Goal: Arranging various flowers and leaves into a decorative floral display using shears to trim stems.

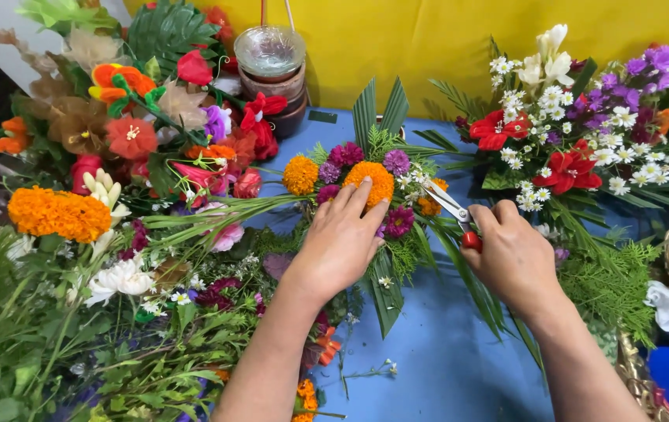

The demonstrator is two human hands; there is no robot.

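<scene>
At the frame's centre, on the blue table (444, 359), the left hand (340, 242) presses open-fingered on a flower arrangement (365, 184); the right hand (514, 258) grips red-handled scissors (454, 211) beside it.

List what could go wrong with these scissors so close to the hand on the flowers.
1. The scissors in the right hand point toward the left hand, whose fingers rest on the orange marigold; a slip might nick them.
2. The blades lie among the small arrangement, so a cut may take the wrong stem.
</scene>
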